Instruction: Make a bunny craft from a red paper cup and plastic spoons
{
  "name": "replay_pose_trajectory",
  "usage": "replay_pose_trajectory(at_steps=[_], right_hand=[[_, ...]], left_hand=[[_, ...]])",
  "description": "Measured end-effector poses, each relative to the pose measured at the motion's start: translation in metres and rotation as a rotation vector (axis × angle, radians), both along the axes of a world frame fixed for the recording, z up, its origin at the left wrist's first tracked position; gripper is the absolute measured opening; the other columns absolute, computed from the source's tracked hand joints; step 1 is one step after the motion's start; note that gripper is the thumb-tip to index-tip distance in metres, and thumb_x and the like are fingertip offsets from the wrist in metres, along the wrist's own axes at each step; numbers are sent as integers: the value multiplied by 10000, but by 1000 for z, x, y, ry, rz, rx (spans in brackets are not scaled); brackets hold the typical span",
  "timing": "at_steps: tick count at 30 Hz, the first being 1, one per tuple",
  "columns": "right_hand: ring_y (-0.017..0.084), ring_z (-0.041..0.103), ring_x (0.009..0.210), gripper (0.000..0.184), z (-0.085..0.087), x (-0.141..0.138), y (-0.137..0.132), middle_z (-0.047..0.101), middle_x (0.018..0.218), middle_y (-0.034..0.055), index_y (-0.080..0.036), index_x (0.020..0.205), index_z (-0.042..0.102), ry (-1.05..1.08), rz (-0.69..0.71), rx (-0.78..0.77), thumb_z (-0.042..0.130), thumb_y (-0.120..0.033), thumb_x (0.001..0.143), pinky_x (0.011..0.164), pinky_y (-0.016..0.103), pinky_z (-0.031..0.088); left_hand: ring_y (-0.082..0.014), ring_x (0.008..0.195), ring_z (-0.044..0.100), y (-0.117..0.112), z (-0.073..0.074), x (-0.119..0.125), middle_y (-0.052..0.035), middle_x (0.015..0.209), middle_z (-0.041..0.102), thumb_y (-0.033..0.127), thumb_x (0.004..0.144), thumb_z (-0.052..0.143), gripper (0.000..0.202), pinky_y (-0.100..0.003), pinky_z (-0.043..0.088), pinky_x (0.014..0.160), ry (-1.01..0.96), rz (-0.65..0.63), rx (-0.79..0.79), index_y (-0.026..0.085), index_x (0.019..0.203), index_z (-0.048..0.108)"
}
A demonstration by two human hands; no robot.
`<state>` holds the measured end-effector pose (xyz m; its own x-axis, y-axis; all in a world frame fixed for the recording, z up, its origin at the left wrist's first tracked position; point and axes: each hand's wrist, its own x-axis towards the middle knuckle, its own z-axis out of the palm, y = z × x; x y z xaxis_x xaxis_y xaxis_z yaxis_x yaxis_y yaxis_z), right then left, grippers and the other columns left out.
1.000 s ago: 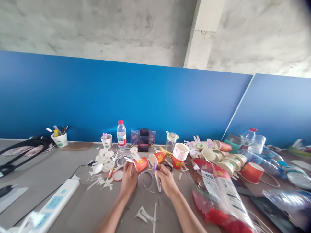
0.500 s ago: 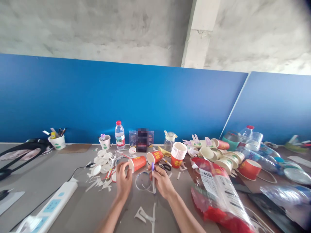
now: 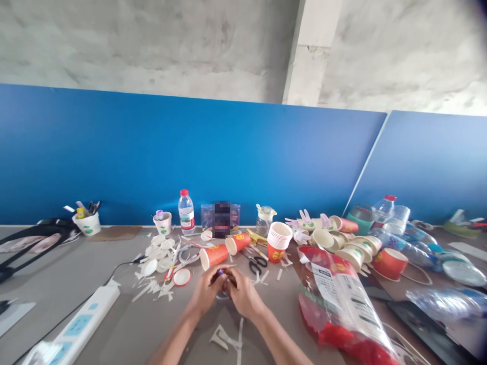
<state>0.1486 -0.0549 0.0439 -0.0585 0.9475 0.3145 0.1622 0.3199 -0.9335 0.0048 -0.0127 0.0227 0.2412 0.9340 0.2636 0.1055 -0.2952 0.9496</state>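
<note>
My left hand [image 3: 207,290] and my right hand [image 3: 240,290] meet over the middle of the table, fingers curled together. Between the fingertips shows a small purple part of a marker pen [image 3: 220,272]; the rest of it is hidden by the hands. Both hands appear closed on it. Beneath them the edge of a clear round plastic piece [image 3: 221,295] peeks out. Just beyond the fingers lie two red paper cups, the nearer one [image 3: 213,256] and another [image 3: 238,244] on their sides. Black-handled scissors [image 3: 255,263] rest to the right.
White paper scraps and discs [image 3: 154,263] spread on the left, by a power strip [image 3: 78,324]. A water bottle [image 3: 186,213] and a glass jug [image 3: 265,220] stand by the blue partition. Stacked cups [image 3: 279,243], a red plastic bag [image 3: 335,299] and empty bottles [image 3: 449,301] crowd the right.
My hands, apart before, have come together. The marker pen, upright in my right hand earlier, is now mostly covered by both hands, as is the clear round piece.
</note>
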Motion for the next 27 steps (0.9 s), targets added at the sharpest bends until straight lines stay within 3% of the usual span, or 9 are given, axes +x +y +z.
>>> replay_pose_trajectory(at_steps=[3,7,14,19,23,25,27], right_hand=[[181,625,654,190,2,0,-2,698,711,2,-233,859,692,-148,-54,66,507,-195,835,655,281,463],[178,582,546,227,2,-1,-2,667,611,20,-220,738,639,-311,-144,60,477,-226,897,555,267,381],[172,570,539,262,0,-7,0,666,595,38,-217,693,621,-444,-250,24,476,-267,904,540,262,297],[143,456,486,279,-7,0,6,549,494,-5,-218,573,558,-334,-332,-48,543,-333,827,502,260,238],[156,474,512,368,-10,16,14,552,520,0,-215,579,546,-264,-375,-21,472,-445,857,510,260,322],[187,559,599,426,-11,22,18,644,642,42,-195,703,621,-222,-393,12,403,-510,890,562,276,412],[226,646,753,430,-12,24,20,727,841,91,-173,890,683,-118,-436,68,457,-538,863,660,300,496]], left_hand=[[-174,508,559,1,2,2,2,609,656,505,798,650,313,-296,448,526,-26,5,-29,212,861,736],[-123,413,404,1,4,6,61,485,486,553,756,667,339,-256,322,456,-113,-11,-95,215,722,666],[-97,400,375,-1,4,10,68,472,475,570,711,711,379,-237,289,440,-201,24,-118,205,645,635],[-86,430,368,9,15,-7,99,466,415,598,731,717,408,-224,313,468,-345,158,-67,211,683,597],[-67,445,373,22,20,-24,100,532,427,665,720,706,478,-216,340,491,-495,234,-55,212,696,554],[-69,438,383,23,16,-25,92,530,445,668,699,724,493,-218,328,473,-488,225,-67,203,675,563],[-86,441,408,21,11,-20,77,516,475,649,708,727,480,-229,328,464,-442,197,-77,195,654,584]])
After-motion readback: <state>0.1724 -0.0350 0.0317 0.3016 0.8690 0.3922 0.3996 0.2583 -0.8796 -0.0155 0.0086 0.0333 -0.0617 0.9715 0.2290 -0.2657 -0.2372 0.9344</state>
